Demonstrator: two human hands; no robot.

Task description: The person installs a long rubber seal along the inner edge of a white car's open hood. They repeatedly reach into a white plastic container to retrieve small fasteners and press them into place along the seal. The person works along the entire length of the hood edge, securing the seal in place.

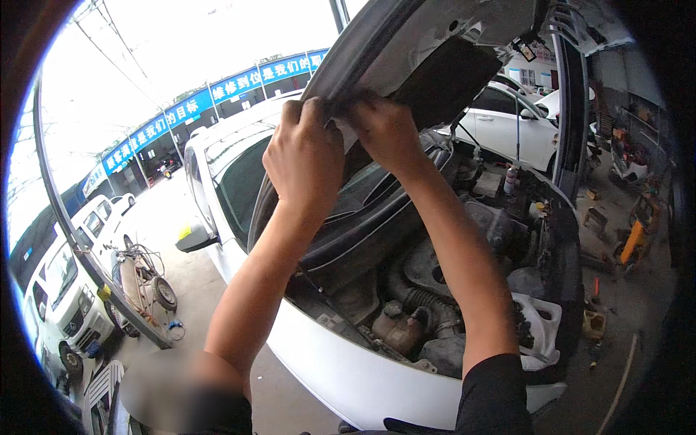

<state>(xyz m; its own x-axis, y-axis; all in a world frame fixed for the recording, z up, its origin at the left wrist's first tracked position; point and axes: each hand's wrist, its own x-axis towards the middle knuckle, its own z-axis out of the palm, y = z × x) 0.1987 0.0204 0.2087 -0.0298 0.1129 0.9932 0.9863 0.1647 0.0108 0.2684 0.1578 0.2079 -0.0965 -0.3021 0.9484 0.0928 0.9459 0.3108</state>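
Observation:
Above me the white car's raised hood (370, 32) shows its underside, with a dark insulation pad (442, 80) on it. My left hand (303, 159) has its fingers curled onto the hood's lower edge. Just right of it, my right hand (384, 138) is closed at the same edge beside the pad; its fingertips are in shadow, so what they hold is unclear. Below both forearms is the engine bay (428, 283), with hoses, a plastic cover and a white reservoir (536, 326). A spray can (510, 179) stands at its back right, and the windshield (239, 174) is behind my left arm.
White vans (69, 275) and a wheeled machine (163, 293) are at left, beside a lift post (80, 246). Another post (569, 130), a white sedan (486, 116) and orange equipment (634, 232) are at right. A blue banner (181, 109) spans the background.

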